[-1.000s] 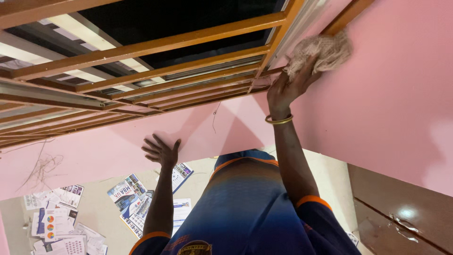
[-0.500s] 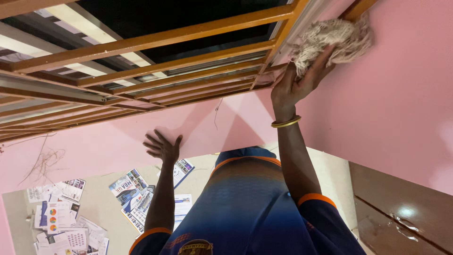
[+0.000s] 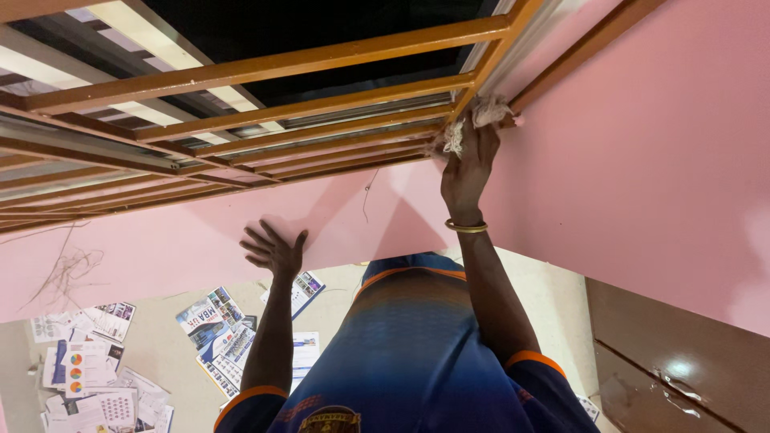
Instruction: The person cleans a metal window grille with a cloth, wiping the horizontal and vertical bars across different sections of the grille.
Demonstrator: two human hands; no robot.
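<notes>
Two hands up on the pink wall here: the right hand (image 3: 468,164), with a gold bangle (image 3: 466,227) on the wrist, is closed around a frayed off-white cotton rag (image 3: 481,116) and presses it right into the corner where the orange-brown wooden window grille (image 3: 265,68) meets the pink painted wall (image 3: 642,160). Left hand (image 3: 274,250) is lower down, holding nothing, fingers spread wide and flat against the same wall below the grille. Down on the floor (image 3: 160,345) there's a scatter of printed paper leaflets (image 3: 88,377), and a glossy brown wooden cabinet (image 3: 682,369) sits off at the right edge.
</notes>
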